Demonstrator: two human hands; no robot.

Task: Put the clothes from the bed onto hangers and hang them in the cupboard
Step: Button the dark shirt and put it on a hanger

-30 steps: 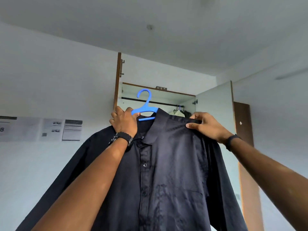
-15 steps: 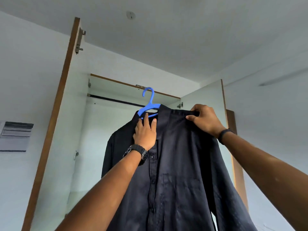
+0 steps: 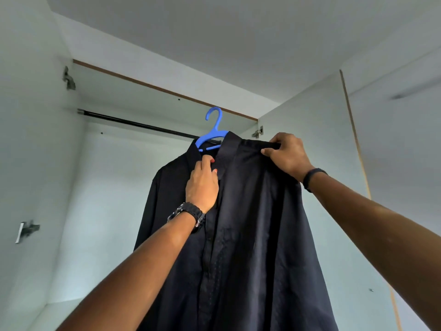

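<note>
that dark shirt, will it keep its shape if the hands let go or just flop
Probably floppy: the dark shirt drapes in long soft folds and takes its shoulder line only from the blue hanger. It looks light, since the right hand lifts a shoulder with a pinch. The left hand at the collar suggests it can slide on the smooth plastic.

White ceiling [image 3: 238, 32], pale walls [image 3: 405, 139], even soft daylight, wood-edged panel [image 3: 310, 115] on the right

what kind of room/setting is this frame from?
Likely a bedroom, seen from at an open built-in cupboard: a dark clothes rail runs across its top, door hinges show on the side, and a dark shirt on a blue hanger is held up towards the rail.
</note>
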